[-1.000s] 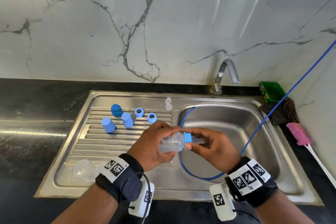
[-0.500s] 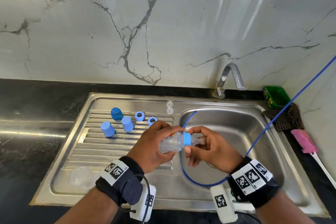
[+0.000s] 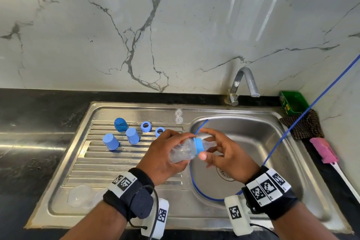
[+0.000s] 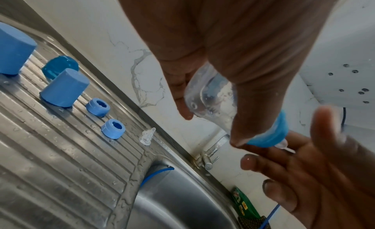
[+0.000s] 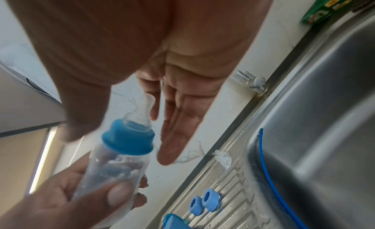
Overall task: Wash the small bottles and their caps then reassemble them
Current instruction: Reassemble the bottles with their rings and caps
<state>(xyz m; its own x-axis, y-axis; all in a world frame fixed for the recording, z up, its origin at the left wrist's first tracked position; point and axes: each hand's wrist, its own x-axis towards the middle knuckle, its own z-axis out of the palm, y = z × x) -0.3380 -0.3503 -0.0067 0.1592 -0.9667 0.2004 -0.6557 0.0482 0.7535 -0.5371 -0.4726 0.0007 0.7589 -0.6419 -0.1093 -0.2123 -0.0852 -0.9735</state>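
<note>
The left hand (image 3: 165,159) wraps its curled fingers round the clear plastic bottle (image 3: 182,152), holding it on its side above the edge between the ribbed steel drainboard (image 3: 93,163) and the smooth basin (image 3: 272,142). A blue screw ring (image 3: 199,145) sits on the bottle's neck with a soft translucent teat (image 5: 145,110) poking through it. The right hand (image 3: 229,160) is spread loosely about the ring, thumb tip just below it and fingers straight; whether they touch it I cannot tell. On the wet drainboard stand two matte blue tapered caps (image 3: 121,140), a glossy blue domed cap (image 3: 120,124), two blue rings (image 3: 153,129) and two clear teats (image 3: 178,116). A thin blue tube (image 3: 202,191) loops through the basin.
</note>
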